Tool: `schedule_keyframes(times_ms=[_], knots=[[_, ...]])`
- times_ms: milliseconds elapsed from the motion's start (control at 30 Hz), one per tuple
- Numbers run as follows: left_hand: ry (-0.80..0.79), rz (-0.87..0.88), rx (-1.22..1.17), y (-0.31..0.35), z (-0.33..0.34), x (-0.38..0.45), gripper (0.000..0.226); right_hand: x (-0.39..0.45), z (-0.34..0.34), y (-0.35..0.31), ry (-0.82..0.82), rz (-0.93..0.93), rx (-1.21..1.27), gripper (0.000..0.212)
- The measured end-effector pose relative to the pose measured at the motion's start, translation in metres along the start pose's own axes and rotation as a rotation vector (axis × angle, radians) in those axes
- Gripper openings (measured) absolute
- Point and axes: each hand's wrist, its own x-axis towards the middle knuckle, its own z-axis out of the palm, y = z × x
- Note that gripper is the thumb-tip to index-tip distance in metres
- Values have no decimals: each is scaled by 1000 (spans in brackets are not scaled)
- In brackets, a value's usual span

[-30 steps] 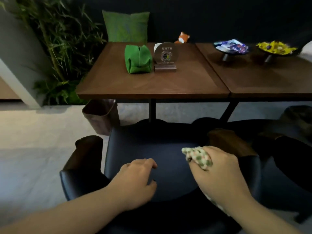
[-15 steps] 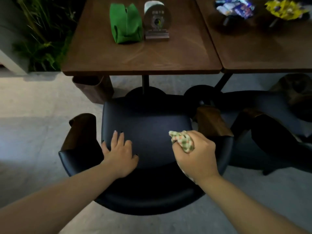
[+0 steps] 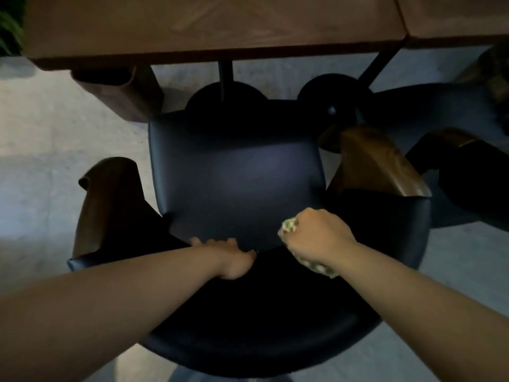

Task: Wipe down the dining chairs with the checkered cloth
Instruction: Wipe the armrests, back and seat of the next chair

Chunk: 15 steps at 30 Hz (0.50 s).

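Grey floor (image 3: 41,150) below, wooden tabletop (image 3: 209,26) up top. Left hand (image 3: 234,257) pressed against the rear of the dark chair seat (image 3: 237,183), fingers reaching over, gripping nothing. Right hand (image 3: 316,235) fisted round the checkered cloth (image 3: 289,224), bunched at the seat's back edge. Wooden armrests (image 3: 107,199) flanking, another chair (image 3: 468,188) off right.

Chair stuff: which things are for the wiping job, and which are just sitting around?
For the job: checkered cloth bunched in the right hand; dark chair; left hand resting on it.

Just around: wooden tables; brown bin; second chair; plant.
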Motion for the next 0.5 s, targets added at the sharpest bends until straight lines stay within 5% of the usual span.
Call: schedule_keyframes(times_ms=[267,500], knots=[[-217,190,-229,-1,-10,36,71,69,37,-12,-629,82,-136,37],[-169,164,-170,8,-5,39,69,77,40,-13,-660,55,-210,50]])
